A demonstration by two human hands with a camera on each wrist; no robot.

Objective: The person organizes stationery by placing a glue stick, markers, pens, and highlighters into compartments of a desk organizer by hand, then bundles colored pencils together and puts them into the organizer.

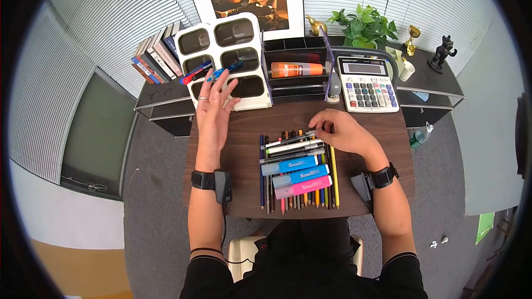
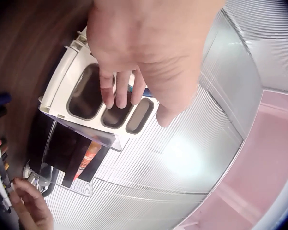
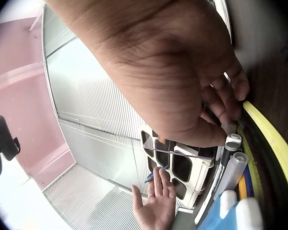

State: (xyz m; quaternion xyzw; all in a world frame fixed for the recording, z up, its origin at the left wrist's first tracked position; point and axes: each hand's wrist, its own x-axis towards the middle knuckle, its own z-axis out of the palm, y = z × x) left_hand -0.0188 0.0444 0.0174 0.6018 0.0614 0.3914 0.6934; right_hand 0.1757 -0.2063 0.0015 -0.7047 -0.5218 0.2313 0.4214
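Note:
My left hand is raised in front of a white organizer with several compartments, its fingers spread and mostly straight. A blue pen lies by its fingertips, over the middle compartments. Beside it, a red-and-blue pen leans in the left middle compartment. Over the table, my right hand pinches the end of a slim dark pen between thumb and fingers. That pen lies at the top of a row with a white pen, blue highlighters and a pink highlighter.
Several colored pencils lie lengthwise under the row on the brown table. Behind stand a black rack with an orange glue bottle, a calculator, a plant and books.

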